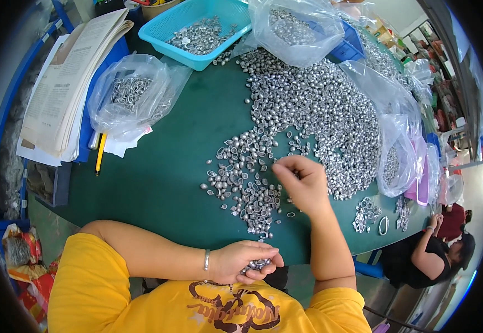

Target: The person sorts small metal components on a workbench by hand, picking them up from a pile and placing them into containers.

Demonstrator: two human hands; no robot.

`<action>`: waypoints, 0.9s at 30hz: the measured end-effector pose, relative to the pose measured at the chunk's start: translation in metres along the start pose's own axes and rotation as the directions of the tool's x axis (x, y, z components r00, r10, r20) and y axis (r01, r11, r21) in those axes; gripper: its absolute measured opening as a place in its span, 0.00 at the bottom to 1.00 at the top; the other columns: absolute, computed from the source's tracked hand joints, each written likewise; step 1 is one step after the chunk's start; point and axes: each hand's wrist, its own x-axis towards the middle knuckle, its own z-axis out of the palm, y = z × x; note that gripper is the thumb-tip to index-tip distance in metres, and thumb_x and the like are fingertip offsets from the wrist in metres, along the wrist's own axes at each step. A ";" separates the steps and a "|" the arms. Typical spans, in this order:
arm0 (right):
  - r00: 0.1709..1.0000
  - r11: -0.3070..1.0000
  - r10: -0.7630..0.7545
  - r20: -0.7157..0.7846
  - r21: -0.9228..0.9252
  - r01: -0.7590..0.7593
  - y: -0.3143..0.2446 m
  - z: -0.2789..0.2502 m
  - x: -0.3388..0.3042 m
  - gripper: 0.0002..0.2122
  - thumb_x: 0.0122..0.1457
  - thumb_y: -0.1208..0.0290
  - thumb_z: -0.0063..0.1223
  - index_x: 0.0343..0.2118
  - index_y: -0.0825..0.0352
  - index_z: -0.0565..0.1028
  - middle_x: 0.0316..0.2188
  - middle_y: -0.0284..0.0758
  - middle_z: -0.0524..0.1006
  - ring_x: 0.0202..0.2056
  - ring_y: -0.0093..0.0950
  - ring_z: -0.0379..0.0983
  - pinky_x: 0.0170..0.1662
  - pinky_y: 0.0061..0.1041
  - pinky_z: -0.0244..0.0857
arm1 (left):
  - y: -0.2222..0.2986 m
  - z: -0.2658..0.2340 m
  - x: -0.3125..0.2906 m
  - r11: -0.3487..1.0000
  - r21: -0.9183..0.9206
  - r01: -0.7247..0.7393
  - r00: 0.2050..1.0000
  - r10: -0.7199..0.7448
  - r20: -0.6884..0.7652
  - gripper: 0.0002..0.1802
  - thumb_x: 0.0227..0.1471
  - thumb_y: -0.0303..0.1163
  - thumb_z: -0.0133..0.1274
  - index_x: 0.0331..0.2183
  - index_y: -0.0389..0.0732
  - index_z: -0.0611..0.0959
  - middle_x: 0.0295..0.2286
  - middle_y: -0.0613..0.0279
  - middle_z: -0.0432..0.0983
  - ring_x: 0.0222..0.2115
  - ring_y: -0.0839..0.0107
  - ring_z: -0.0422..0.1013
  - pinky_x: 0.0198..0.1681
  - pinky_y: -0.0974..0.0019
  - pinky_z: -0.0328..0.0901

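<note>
My left hand [241, 262] is cupped at the table's near edge, its fingers curled around several small silver metal pieces [258, 265]. Above the table, my right hand [306, 182] has its thumb and fingers drawn together; whatever they pinch, if anything, is too small to make out. Below and left of it lies a loose spread of small silver pieces [258, 202], rounded and hollow like little oval cups. This spread joins a much larger heap of the same pieces [319, 111] toward the far right of the green table [141, 194].
At the back stand a light-blue basket [158, 30] and a clear plastic bag [261, 47], both holding metal parts. Another bag [103, 108], papers [58, 83] and a yellow pencil [101, 154] lie left. Small part clusters [366, 213] lie right, near another person [430, 255].
</note>
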 end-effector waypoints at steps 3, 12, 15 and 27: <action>0.959 0.874 -0.279 0.046 -0.402 0.274 0.001 0.012 0.003 0.04 0.46 0.77 0.55 0.27 0.67 0.75 0.18 0.38 0.72 0.19 0.31 0.69 0.23 0.25 0.62 | 0.000 0.001 0.000 1.000 0.006 -0.009 1.000 0.009 -0.004 0.16 0.58 0.38 0.35 0.34 0.37 0.72 0.23 0.65 0.62 0.15 0.81 0.53 0.13 0.80 0.48; 0.984 0.979 0.175 0.024 0.103 -0.177 -0.006 -0.001 0.009 0.04 0.49 0.77 0.51 0.28 0.72 0.75 0.18 0.29 0.71 0.17 0.18 0.65 0.20 0.16 0.58 | -0.001 0.000 0.001 1.000 0.011 -0.008 1.000 0.008 -0.016 0.16 0.58 0.38 0.35 0.34 0.36 0.72 0.23 0.65 0.62 0.15 0.81 0.53 0.12 0.80 0.47; 0.972 0.899 -0.224 0.070 -0.371 0.234 -0.003 0.018 0.008 0.06 0.46 0.75 0.55 0.29 0.68 0.75 0.21 0.39 0.73 0.23 0.35 0.71 0.27 0.27 0.64 | -0.001 0.000 0.001 1.000 0.007 -0.005 1.000 0.005 -0.015 0.16 0.58 0.38 0.35 0.34 0.36 0.72 0.23 0.65 0.62 0.15 0.81 0.54 0.12 0.80 0.48; 0.976 0.988 0.151 0.155 -0.002 -0.152 -0.008 -0.006 -0.003 0.04 0.47 0.76 0.55 0.23 0.71 0.74 0.14 0.27 0.70 0.17 0.12 0.62 0.20 0.13 0.55 | 0.000 -0.002 0.001 1.000 0.011 -0.011 1.000 0.011 0.004 0.16 0.58 0.39 0.36 0.34 0.37 0.73 0.23 0.65 0.63 0.16 0.81 0.54 0.13 0.80 0.48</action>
